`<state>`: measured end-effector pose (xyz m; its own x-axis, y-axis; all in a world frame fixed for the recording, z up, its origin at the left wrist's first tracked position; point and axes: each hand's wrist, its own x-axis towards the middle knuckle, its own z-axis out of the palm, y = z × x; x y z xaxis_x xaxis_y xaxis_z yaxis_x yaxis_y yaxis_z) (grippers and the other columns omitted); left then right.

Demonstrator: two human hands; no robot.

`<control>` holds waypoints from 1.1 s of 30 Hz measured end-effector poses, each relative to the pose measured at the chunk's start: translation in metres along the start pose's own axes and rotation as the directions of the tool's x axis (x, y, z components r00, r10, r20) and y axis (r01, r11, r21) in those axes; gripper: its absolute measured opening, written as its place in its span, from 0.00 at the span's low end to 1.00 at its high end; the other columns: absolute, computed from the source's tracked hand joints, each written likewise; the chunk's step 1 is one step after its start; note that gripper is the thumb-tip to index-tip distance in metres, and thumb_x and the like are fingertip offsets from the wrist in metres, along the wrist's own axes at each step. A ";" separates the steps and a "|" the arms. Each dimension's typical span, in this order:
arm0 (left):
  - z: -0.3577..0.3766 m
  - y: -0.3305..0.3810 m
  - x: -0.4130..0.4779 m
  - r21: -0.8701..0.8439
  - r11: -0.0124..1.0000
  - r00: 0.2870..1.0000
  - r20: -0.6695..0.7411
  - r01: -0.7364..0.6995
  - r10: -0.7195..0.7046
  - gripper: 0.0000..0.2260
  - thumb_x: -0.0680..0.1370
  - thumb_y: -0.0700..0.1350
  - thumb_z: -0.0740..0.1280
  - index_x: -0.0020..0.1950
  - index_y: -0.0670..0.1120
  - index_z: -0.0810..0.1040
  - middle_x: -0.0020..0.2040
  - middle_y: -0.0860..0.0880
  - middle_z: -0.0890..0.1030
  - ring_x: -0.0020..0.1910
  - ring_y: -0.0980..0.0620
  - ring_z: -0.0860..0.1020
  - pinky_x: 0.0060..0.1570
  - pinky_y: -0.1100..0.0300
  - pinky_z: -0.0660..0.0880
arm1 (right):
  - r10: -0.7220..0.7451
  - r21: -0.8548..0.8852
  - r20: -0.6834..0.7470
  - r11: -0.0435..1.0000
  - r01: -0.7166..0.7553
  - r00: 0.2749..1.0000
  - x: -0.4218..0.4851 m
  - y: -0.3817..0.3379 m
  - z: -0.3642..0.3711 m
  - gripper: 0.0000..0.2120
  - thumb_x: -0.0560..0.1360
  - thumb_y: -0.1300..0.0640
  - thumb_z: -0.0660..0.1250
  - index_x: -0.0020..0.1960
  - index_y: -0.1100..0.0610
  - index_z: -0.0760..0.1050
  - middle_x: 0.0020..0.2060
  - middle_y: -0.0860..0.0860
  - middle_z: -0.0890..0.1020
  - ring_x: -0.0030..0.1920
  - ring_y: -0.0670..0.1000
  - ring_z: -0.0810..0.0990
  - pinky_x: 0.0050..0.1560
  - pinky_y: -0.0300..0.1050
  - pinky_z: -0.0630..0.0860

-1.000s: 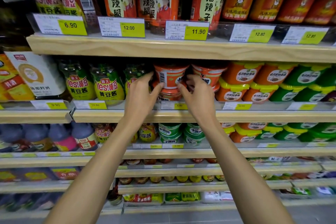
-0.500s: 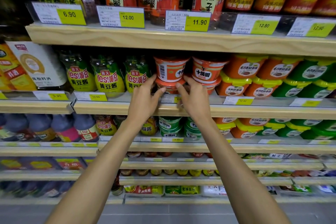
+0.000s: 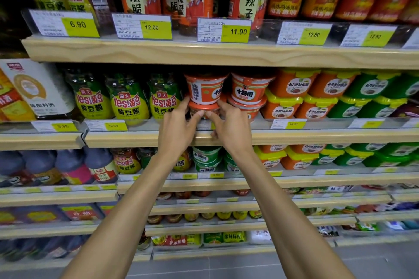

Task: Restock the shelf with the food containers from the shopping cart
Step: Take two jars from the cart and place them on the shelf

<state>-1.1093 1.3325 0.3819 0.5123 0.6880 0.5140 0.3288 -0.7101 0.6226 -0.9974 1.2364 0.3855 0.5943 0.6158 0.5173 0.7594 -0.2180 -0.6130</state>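
Note:
Two red-orange tubs are stacked on the second wooden shelf (image 3: 317, 137). The upper tub (image 3: 205, 90) shows a barcode and sits on the lower tub (image 3: 203, 107). My left hand (image 3: 179, 127) holds the lower tub's left side and my right hand (image 3: 231, 129) its right side, with the thumbs nearly meeting in front. My fingers hide most of the lower tub. The shopping cart is out of view.
A second stack of red tubs (image 3: 248, 93) stands just to the right, then orange and green tubs with yellow lids (image 3: 292, 97). Green-labelled sauce jars (image 3: 164, 97) crowd the left. The shelf above (image 3: 204, 52) hangs close over the stack.
Both hands dropped from the sides of the upper tub to the lower one and closed in, thumbs nearly touching. The view moved closer.

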 end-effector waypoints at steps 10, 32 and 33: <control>-0.022 0.027 -0.022 0.093 0.994 0.998 -0.022 -0.059 0.061 0.15 0.81 0.56 0.64 0.62 0.49 0.79 0.52 0.55 0.85 0.45 0.50 0.83 0.41 0.50 0.80 | 0.123 -0.068 -0.180 0.988 -0.137 0.976 -0.011 0.020 -0.060 0.19 0.79 0.40 0.63 0.57 0.53 0.82 0.42 0.48 0.86 0.40 0.51 0.85 0.41 0.49 0.80; 0.072 0.096 0.031 0.165 0.986 0.999 -0.052 0.011 -0.003 0.20 0.80 0.53 0.68 0.66 0.44 0.75 0.61 0.45 0.82 0.61 0.42 0.78 0.54 0.53 0.73 | 0.036 -0.058 -0.075 0.998 -0.041 0.997 0.046 0.069 -0.091 0.19 0.77 0.44 0.69 0.61 0.56 0.78 0.52 0.54 0.85 0.53 0.58 0.83 0.47 0.49 0.78; 0.073 0.096 0.031 0.148 0.989 0.999 -0.053 0.008 0.000 0.20 0.79 0.53 0.68 0.67 0.44 0.75 0.61 0.45 0.82 0.60 0.43 0.78 0.55 0.53 0.74 | 0.028 -0.044 -0.073 0.999 -0.031 0.997 0.046 0.070 -0.091 0.19 0.77 0.44 0.69 0.61 0.57 0.78 0.51 0.55 0.85 0.52 0.58 0.83 0.47 0.50 0.79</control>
<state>-1.0040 1.2744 0.4142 0.4693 0.6951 0.5446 0.4470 -0.7188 0.5324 -0.8925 1.1807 0.4203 0.6328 0.5523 0.5426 0.7517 -0.2701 -0.6017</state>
